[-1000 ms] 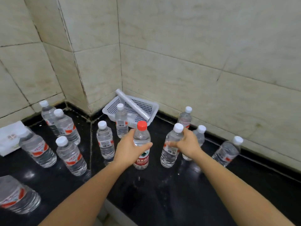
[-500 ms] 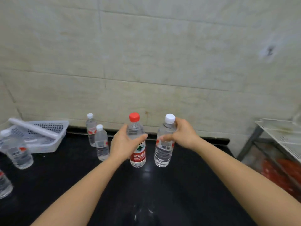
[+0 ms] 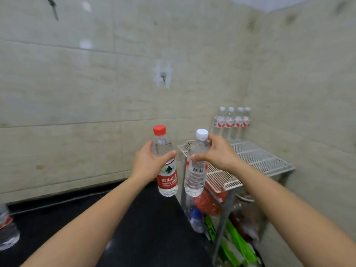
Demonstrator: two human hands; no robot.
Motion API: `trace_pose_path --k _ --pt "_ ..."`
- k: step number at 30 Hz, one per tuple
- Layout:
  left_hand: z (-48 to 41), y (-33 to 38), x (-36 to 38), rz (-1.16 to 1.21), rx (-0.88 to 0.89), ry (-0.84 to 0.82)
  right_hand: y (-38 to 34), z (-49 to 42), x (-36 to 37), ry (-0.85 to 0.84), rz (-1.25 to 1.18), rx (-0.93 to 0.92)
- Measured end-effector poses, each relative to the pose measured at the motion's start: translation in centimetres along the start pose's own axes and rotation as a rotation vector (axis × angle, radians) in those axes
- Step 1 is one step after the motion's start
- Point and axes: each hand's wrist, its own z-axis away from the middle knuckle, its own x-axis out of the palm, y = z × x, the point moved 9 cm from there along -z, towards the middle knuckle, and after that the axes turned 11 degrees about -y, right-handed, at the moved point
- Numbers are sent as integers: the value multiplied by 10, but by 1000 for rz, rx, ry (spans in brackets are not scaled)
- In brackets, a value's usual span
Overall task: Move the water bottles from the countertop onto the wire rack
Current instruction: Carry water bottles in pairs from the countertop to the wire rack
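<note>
Above the right end of the black countertop (image 3: 134, 228), both hands hold a water bottle clear of the surface. The left hand (image 3: 148, 164) is wrapped around the upper body of a red-capped bottle (image 3: 166, 166) with a red label printed in white characters; thumb and fingers close on it just under the shoulder, and the bottle hangs nearly upright, its base in the air over the counter's edge. The right hand (image 3: 217, 153) grips a white-capped bottle (image 3: 196, 168) near its neck, thumb across the front above a barcode label. This bottle tilts slightly, its base toward the red-capped one, and sits in front of the near corner of the wire rack (image 3: 260, 158). The two bottles are just beside each other but apart.

The white wire rack stands to the right of the countertop, against the tiled wall (image 3: 96, 93). At its far end four white-capped water bottles (image 3: 232, 122) with red-and-white labels stand upright in a close row beside the wall corner. The rest of the rack's top shelf is bare grid. Under the shelf lie bright green and red packages (image 3: 237, 241), too blurred to name. At the far left edge, another bottle (image 3: 6, 232) rests on the countertop, only partly in view.
</note>
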Motion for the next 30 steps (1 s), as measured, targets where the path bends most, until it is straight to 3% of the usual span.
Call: trace_pose_path --k 5,11,21,30 --pt "-71 65 79 -46 99 -29 54 -11 -108 170 -25 10" --pt "-162 92 188 31 131 -143 140 -45 -195 240 -5 67" --pt "-269 105 318 23 72 -236 266 -113 -298 217 24 196" --pt "-349 117 398 -32 22 -148 350 -207 -361 116 16 177"
